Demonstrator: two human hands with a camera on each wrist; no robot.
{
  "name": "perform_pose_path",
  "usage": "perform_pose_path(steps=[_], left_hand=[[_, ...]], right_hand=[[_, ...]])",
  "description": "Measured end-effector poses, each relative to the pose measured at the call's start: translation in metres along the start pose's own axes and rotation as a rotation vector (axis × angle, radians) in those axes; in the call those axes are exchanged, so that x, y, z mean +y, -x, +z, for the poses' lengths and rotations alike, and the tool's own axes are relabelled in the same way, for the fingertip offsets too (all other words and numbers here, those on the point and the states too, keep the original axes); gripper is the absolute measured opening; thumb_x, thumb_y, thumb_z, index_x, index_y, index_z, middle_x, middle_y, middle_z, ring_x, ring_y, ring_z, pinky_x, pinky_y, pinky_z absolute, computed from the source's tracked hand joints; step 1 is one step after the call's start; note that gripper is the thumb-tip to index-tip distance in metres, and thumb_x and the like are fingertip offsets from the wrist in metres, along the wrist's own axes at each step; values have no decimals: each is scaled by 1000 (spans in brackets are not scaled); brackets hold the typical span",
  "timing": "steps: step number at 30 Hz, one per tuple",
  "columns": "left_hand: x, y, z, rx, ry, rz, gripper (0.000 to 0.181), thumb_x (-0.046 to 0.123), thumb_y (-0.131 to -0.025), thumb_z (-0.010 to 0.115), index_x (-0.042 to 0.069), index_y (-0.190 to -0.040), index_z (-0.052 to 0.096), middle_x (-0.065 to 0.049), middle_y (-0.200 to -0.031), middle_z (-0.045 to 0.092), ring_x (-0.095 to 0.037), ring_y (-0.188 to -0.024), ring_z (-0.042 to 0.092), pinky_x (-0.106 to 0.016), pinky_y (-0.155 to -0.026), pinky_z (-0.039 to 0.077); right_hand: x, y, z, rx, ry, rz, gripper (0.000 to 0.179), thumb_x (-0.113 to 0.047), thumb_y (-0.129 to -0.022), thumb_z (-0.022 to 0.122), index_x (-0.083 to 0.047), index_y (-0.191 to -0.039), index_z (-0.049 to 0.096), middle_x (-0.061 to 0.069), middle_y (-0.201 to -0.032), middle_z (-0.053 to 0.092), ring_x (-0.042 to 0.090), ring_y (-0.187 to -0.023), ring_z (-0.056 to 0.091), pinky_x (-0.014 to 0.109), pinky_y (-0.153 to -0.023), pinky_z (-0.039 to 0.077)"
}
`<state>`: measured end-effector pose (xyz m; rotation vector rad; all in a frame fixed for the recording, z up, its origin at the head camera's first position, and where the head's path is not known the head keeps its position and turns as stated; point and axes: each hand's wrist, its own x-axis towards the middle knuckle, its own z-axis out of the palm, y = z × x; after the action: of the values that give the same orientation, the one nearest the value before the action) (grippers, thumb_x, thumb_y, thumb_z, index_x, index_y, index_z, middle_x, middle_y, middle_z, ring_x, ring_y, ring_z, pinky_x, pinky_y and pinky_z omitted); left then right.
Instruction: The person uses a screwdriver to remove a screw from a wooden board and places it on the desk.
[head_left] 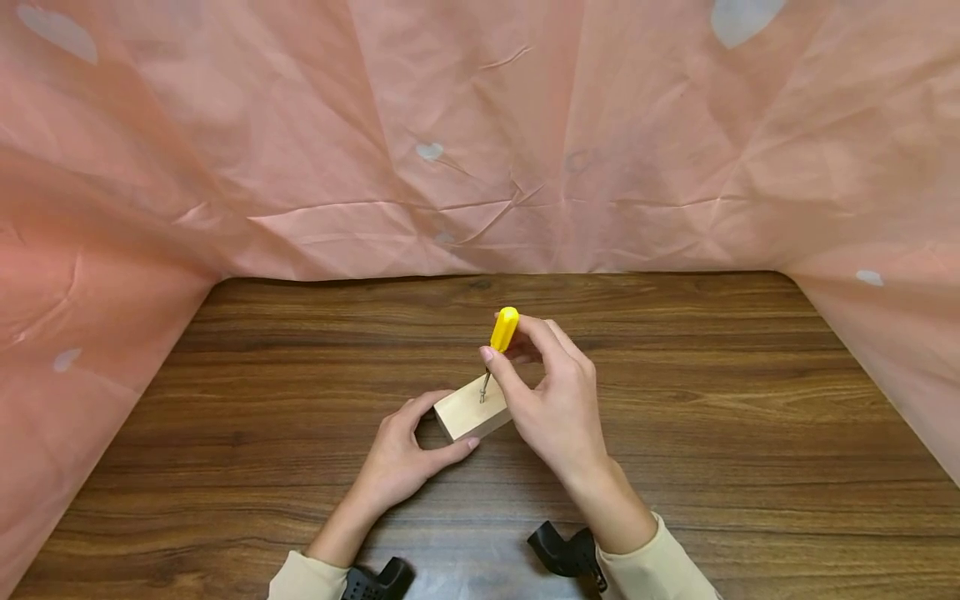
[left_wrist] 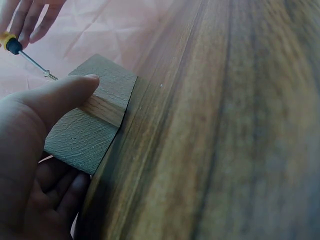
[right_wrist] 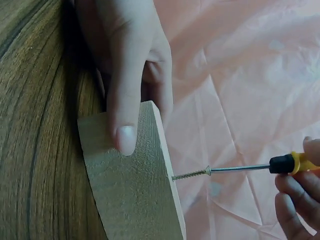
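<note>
A pale wooden block (head_left: 461,410) lies on the table, and my left hand (head_left: 401,454) grips its left end between thumb and fingers. A screw (right_wrist: 192,175) stands in the block's top face, most of its thread showing above the wood. On the screw's head sits the tip of a screwdriver (head_left: 505,328) with a yellow handle, a black collar (right_wrist: 281,164) and a thin metal shaft. My right hand (head_left: 558,396) pinches the screwdriver's handle between thumb and fingers, above the block's right end. In the left wrist view the thumb (left_wrist: 75,95) presses the block's side.
The brown wood-grain table (head_left: 750,400) spreads around the block. A pink cloth (head_left: 480,125) with pale hearts hangs behind it and along both sides. Black wrist devices (head_left: 562,550) are at both sleeves, close to the table's near part.
</note>
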<state>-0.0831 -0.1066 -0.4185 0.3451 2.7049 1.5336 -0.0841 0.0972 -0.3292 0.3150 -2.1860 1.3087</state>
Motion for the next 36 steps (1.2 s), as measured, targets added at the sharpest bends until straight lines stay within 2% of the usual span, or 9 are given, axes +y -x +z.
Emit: perform_pose_path(steps=[4, 7, 12, 15, 18, 20, 25, 30, 36], left_hand=[[2, 0, 3, -11, -2, 3, 60, 33, -80, 97, 31, -134, 72, 9, -128, 76, -13, -120, 68, -46, -110, 49], [3, -1, 5, -13, 3, 2, 60, 33, -79, 97, 31, -134, 72, 10, -128, 76, -13, -120, 68, -46, -111, 49], [3, -1, 7, -19, 23, -8, 60, 35, -80, 97, 33, -134, 71, 10, -127, 76, -13, -118, 67, -45, -110, 49], [2, 0, 6, -27, 30, -17, 59, 37, -81, 96, 32, -135, 71, 8, -128, 75, -14, -117, 67, -46, -109, 49], [0, 1, 1, -25, 19, -26, 60, 38, -82, 95, 31, -136, 70, 6, -130, 75, -15, -117, 66, -47, -109, 49], [-1, 0, -3, -15, 5, -31, 60, 37, -82, 95, 31, -136, 70, 6, -131, 75, -16, -118, 66, -48, -108, 49], [-6, -1, -11, 2, -12, -40, 61, 35, -83, 95, 30, -138, 69, 4, -134, 74, -18, -121, 66, -49, -110, 47], [-7, -1, -9, 3, -6, -39, 61, 36, -83, 94, 29, -138, 69, 4, -134, 74, -18, -122, 66, -49, -111, 47], [-6, 0, -6, 16, -1, -38, 60, 35, -83, 95, 29, -137, 69, 5, -133, 74, -17, -122, 67, -49, -111, 48]], right_hand=[[0, 2, -3, 11, -18, 31, 38, -10, -90, 87, -9, -123, 69, -1, -99, 82, 11, -89, 77, 29, -70, 57], [-1, 1, -8, 13, -65, 60, 35, -6, -90, 86, -6, -120, 69, 3, -103, 83, 12, -90, 78, 27, -79, 60], [7, -10, -36, 41, -170, 236, 30, -7, -89, 88, -5, -116, 74, 4, -97, 80, 10, -82, 75, 22, -77, 61], [25, -13, -67, 16, -64, 384, 30, -18, -91, 88, -8, -117, 75, -4, -91, 77, 3, -79, 72, 17, -73, 58], [54, -10, -100, -90, 141, 494, 36, -30, -92, 87, -10, -120, 76, -10, -88, 76, -3, -75, 68, 16, -68, 54], [75, -6, -116, -173, 223, 561, 42, -34, -94, 85, -8, -125, 75, -10, -88, 77, -2, -73, 69, 18, -65, 53], [115, 1, -128, -291, 229, 701, 48, -33, -96, 81, 1, -127, 71, -4, -87, 80, 6, -69, 72, 24, -64, 56], [128, 8, -125, -300, 328, 664, 46, -38, -94, 83, 0, -120, 75, -2, -85, 81, 4, -68, 69, 24, -62, 51], [128, 13, -128, -263, 394, 630, 46, -43, -95, 82, -2, -116, 78, 1, -83, 81, 3, -67, 68, 24, -62, 49]])
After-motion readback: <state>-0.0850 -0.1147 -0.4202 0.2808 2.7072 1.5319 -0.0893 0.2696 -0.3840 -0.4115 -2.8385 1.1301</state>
